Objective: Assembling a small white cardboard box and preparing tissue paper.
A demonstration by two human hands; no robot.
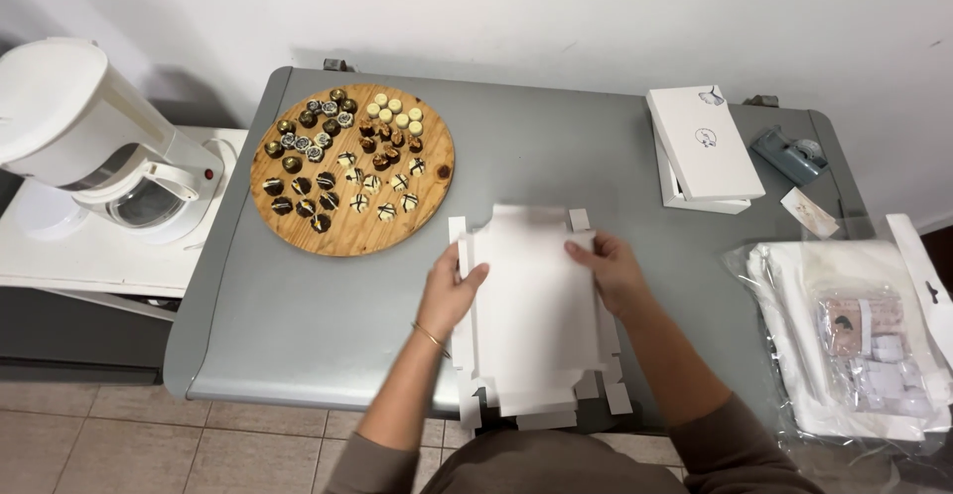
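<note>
1. The flat white cardboard box blank [531, 305] lies on the grey table [298, 325], directly in front of the person, near the front edge; its lower flaps reach a little over that edge
2. The long axis of the blank runs from the person away toward the wall, so the two long sides are at left and right, one side for each hand
3. The left hand [449, 293] is at the left long side; its fingers are bent over the edge and pinch the side flap, thumb on top
4. The right hand [611, 271] rests on the upper right part of the blank; the fingers are spread and lie flat, pressing the sheet, and I cannot tell if they hold something under them
5. Both hands are touching the blank, so no hand is nearer; the blank lies between them, inward from each palm
6. The round wooden board with chocolates [352, 168] is beyond the left hand, well apart from it
7. The closed white box [705, 146] stands beyond the right hand, also apart; the plastic bag with white sheets [854, 335] lies at the far right
</note>
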